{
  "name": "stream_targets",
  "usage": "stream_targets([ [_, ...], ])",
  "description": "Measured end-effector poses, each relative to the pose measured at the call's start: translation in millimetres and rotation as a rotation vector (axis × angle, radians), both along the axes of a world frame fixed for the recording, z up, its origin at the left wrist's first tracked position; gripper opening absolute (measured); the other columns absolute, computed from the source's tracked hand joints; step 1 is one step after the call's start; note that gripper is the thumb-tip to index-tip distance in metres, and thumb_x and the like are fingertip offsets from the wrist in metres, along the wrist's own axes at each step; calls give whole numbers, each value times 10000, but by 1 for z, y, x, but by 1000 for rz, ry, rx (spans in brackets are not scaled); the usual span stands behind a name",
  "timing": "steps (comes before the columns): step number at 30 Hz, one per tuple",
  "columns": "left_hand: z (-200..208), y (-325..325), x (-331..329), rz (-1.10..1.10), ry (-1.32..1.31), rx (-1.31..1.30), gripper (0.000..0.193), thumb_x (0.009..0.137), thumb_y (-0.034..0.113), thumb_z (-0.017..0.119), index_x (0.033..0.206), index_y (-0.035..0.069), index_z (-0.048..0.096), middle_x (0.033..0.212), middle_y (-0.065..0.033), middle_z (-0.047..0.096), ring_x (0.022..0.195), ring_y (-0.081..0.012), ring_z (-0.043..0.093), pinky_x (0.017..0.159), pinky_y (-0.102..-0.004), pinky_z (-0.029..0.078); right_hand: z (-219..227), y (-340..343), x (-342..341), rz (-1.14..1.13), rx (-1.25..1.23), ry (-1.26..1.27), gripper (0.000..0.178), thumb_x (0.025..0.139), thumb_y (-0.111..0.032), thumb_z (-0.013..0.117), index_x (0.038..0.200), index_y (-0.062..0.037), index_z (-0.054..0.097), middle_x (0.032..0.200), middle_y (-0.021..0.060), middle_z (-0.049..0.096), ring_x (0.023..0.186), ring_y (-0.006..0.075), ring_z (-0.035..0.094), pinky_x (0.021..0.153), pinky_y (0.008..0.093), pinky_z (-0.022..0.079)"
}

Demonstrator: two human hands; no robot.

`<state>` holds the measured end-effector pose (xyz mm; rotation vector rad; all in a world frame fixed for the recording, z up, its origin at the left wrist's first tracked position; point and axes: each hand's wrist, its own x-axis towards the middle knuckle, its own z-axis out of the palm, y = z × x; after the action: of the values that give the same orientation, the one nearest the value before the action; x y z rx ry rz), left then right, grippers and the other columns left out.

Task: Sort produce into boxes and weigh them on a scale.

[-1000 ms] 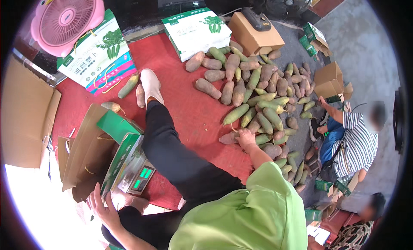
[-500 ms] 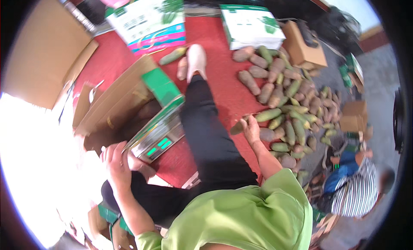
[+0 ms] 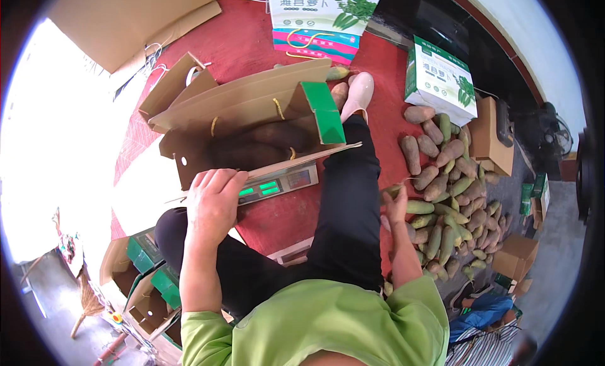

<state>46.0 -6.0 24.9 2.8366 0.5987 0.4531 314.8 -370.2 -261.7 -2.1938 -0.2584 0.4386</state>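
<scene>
A long cardboard box (image 3: 242, 104) stands with its flaps up on a digital scale (image 3: 296, 181) with a lit green display. Inside it lie dark radishes (image 3: 261, 145), dim in the shade. My left hand (image 3: 214, 199) is closed over the box's near edge, just left of the display. To the right, beside my knee, my right hand (image 3: 397, 208) is closed round a green radish (image 3: 392, 191); most of it is hidden by the fingers. A large heap of radishes (image 3: 450, 221), some green, some brown with soil, lies just right of that hand.
White and green cartons (image 3: 441, 79) stand at the back, one above pink and blue boxes (image 3: 315, 44). My pale shoe (image 3: 358, 95) rests beside two loose radishes. A brown carton (image 3: 493, 136) borders the heap. Another person (image 3: 485, 334) is at lower right.
The view has swung left, so the scene sits further right. My left hand, earlier raised with fingers bent at the box's corner, now lies over its near edge. My right hand still holds the radish.
</scene>
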Motion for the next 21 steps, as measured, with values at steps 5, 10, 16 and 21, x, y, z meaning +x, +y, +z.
stream_targets([
  [5,-2,-2,-6,-23,4,37,264,750,80,587,1006,71,650,941,-57,632,885,-237,617,801,-375,482,144,54,38,21,204,-369,386,844,24,635,1202,-9,494,1093,80,560,1004,167,533,910,305,429],
  [10,-2,-6,-8,-24,9,49,296,744,80,586,1033,60,649,941,-58,625,882,-233,617,785,-365,491,305,132,27,212,644,-410,442,849,58,604,1256,-11,448,1171,89,542,1070,178,548,934,317,461],
  [16,-1,-3,-3,-36,-13,-4,301,731,67,586,1025,65,655,935,-77,625,886,-259,615,780,-386,490,336,243,-22,549,537,-288,371,715,-147,773,1033,-47,609,1025,98,638,930,226,635,818,329,509],
  [21,-7,-4,-3,-14,-56,-100,256,769,-11,600,1013,36,660,945,-119,621,878,-305,601,784,-412,482,277,325,-69,702,499,-379,442,711,-196,758,1060,-6,565,1034,188,628,1004,380,597,865,438,477],
])
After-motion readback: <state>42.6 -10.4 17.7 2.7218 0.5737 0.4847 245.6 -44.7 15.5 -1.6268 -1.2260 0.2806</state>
